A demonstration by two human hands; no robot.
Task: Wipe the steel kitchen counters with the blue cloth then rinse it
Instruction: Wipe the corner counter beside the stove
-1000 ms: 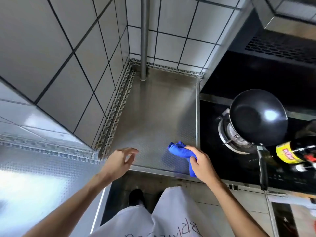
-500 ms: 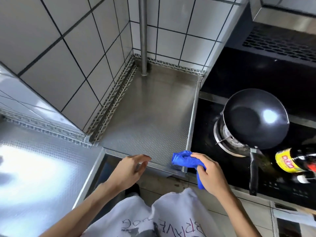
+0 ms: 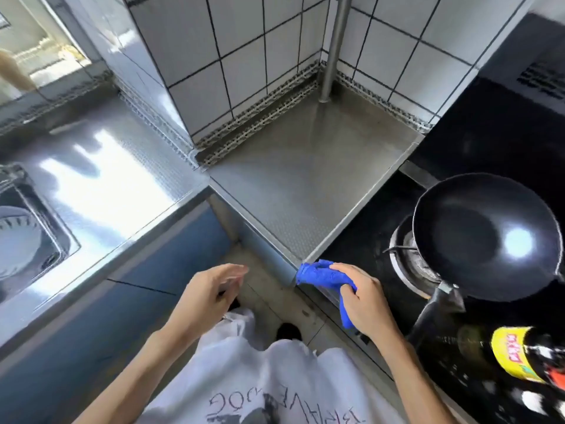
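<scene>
Under our right hand (image 3: 363, 304), in the one head view we have, the blue cloth (image 3: 321, 276) sits bunched at the near corner of the small steel counter (image 3: 293, 185), where that counter meets the black hob (image 3: 360, 240); our fingers curl over the wad and a tail of cloth hangs below the palm. Our left hand (image 3: 204, 293) floats beside it over the gap in front of the cabinets, fingers loosely spread, holding nothing and touching nothing. We judge the cloth soft, light and limp, likely damp, so it will fold and trail rather than keep a shape; gathering it into the palm with the fingers pressing flat on top should suit wiping, and the hanging tail wants tucking in. Beyond the left hand runs the long steel counter (image 3: 101, 185), bright with glare, and further out on that side the sink (image 3: 27, 240), where rinsing would seem to belong. Just past the right hand stands a dark wok (image 3: 483, 237) on its burner, handle pointing back toward us, and a yellow-labelled bottle (image 3: 519, 356) lies near the wrist: both could be knocked by a wide sweep. Far beyond the hands a steel pole (image 3: 333, 50) rises from the counter's back corner, awkward to wipe around.
</scene>
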